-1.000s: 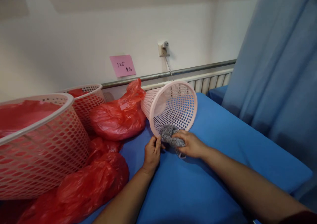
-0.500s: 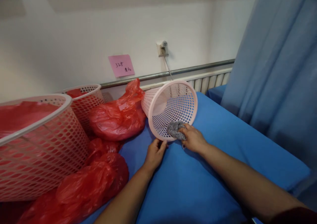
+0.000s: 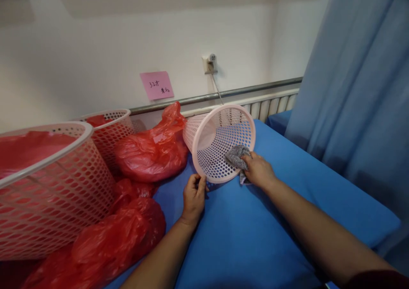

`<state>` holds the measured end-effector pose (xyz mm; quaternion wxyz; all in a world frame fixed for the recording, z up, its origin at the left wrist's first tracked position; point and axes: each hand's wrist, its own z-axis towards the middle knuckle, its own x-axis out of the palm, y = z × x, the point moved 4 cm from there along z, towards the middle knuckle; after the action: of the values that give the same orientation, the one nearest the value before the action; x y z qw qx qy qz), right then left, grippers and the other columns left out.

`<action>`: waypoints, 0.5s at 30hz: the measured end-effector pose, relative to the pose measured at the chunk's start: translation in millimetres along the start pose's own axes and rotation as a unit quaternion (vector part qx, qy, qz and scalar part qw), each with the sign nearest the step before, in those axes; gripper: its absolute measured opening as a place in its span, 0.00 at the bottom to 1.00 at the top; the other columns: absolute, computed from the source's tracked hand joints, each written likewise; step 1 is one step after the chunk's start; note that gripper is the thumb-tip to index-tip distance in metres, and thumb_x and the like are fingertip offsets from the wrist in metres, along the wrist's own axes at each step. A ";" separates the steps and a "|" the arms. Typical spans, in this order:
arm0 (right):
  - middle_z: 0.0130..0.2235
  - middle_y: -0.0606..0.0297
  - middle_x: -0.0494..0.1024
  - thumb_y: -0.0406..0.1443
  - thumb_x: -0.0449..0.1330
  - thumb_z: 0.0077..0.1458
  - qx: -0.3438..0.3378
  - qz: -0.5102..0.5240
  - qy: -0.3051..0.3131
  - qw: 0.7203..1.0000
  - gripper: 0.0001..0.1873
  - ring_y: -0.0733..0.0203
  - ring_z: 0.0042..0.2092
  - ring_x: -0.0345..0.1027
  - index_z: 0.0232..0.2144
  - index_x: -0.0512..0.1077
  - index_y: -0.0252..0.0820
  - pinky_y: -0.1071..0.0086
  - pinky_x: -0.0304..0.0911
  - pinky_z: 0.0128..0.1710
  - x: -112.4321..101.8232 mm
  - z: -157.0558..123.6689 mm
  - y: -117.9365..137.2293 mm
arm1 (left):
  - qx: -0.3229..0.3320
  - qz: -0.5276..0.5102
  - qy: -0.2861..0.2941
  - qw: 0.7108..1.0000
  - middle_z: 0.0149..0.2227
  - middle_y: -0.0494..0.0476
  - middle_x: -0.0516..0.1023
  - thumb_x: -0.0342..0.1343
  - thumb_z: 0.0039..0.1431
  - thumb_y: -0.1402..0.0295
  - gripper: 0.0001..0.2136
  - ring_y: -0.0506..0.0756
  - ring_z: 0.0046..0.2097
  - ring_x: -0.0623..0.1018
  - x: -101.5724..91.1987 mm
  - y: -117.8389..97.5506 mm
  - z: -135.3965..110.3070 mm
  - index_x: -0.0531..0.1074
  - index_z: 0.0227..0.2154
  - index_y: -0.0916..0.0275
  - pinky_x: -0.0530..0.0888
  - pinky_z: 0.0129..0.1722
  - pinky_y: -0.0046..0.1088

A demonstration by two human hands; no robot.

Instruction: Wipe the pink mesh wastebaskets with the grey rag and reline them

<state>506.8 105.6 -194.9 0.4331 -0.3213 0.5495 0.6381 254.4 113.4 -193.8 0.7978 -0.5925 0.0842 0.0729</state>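
Observation:
A pale pink perforated plastic basket lies on its side on the blue-covered bed, its mouth facing me. My left hand is closed at the lower left of its rim, thumb and fingers pinching the edge. In my right hand is a crumpled grey cloth, held against the inside of the basket near the lower right of the rim. A loose end of the cloth hangs over the rim.
Two more pink baskets, a large one and one behind it, stand at left with red plastic inside. Red plastic bags lie between. A wall socket, metal pipe, radiator and blue curtain border the bed.
My right hand has moved the cloth right and slightly up along the rim. My left hand has shifted a little left along the edge. The basket has barely moved.

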 end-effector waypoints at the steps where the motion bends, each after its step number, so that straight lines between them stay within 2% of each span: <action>1: 0.54 0.53 0.71 0.30 0.61 0.54 -0.027 0.018 0.012 0.999 0.26 0.49 0.54 0.68 0.56 0.72 0.44 0.58 0.65 0.53 3.6 -3.7 7.7 | 0.000 -0.001 -0.003 1.000 0.21 0.44 0.69 0.55 0.62 0.50 0.17 0.47 0.19 0.68 0.4 -0.5 -0.1 0.67 0.31 0.60 0.69 0.19 0.21; 4: 0.52 0.61 0.73 0.30 0.65 0.51 -0.157 0.139 0.066 0.976 0.29 0.57 0.53 0.69 0.56 0.71 0.48 0.65 0.65 0.53 19.4 -18.1 40.5 | 0.001 -0.001 -0.011 1.000 0.21 0.44 0.70 0.53 0.64 0.49 0.18 0.47 0.20 0.69 -1.1 -1.1 0.2 0.66 0.30 0.60 0.70 0.19 0.21; 6: 0.52 0.62 0.73 0.31 0.65 0.52 -0.193 0.181 0.077 0.961 0.29 0.58 0.53 0.69 0.56 0.71 0.50 0.67 0.65 0.53 25.7 -22.0 51.9 | 0.001 0.000 -0.019 1.000 0.21 0.44 0.71 0.52 0.65 0.49 0.18 0.47 0.20 0.70 -3.8 -0.7 0.7 0.66 0.31 0.60 0.70 0.20 0.21; 7: 0.52 0.61 0.73 0.32 0.65 0.52 -0.182 0.172 0.071 0.966 0.28 0.58 0.53 0.69 0.56 0.71 0.49 0.66 0.65 0.53 27.1 -20.4 51.2 | 0.001 0.002 -0.020 1.000 0.22 0.44 0.71 0.51 0.65 0.49 0.18 0.47 0.20 0.70 -4.8 -0.3 0.9 0.66 0.31 0.60 0.70 0.21 0.21; 9: 0.52 0.58 0.73 0.32 0.64 0.53 -0.114 0.120 0.054 0.985 0.27 0.54 0.54 0.69 0.56 0.71 0.46 0.63 0.64 0.54 26.4 -12.5 39.4 | -0.001 0.005 -0.012 1.000 0.22 0.44 0.71 0.51 0.66 0.50 0.17 0.47 0.20 0.70 -4.3 1.1 1.0 0.66 0.31 0.60 0.70 0.22 0.21; 12: 0.52 0.53 0.74 0.33 0.62 0.54 -0.008 0.068 0.028 0.997 0.27 0.50 0.52 0.71 0.58 0.70 0.43 0.60 0.65 0.53 21.0 -1.8 15.9 | -0.006 0.013 0.035 0.999 0.23 0.47 0.75 0.54 0.64 0.53 0.15 0.49 0.23 0.75 4.5 5.0 -0.6 0.70 0.34 0.61 0.74 0.26 0.24; 15: 0.52 0.56 0.76 0.35 0.63 0.55 0.003 0.083 0.025 0.996 0.27 0.52 0.51 0.72 0.58 0.70 0.45 0.62 0.66 0.51 21.9 -1.1 11.5 | -0.009 0.023 0.096 0.995 0.28 0.52 0.81 0.60 0.59 0.57 0.13 0.54 0.30 0.81 16.9 10.7 -3.1 0.74 0.38 0.62 0.78 0.33 0.30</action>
<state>487.1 108.6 -209.6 0.3661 -0.2889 0.5867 0.6621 268.4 113.8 -208.4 0.7785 -0.6022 0.1735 0.0345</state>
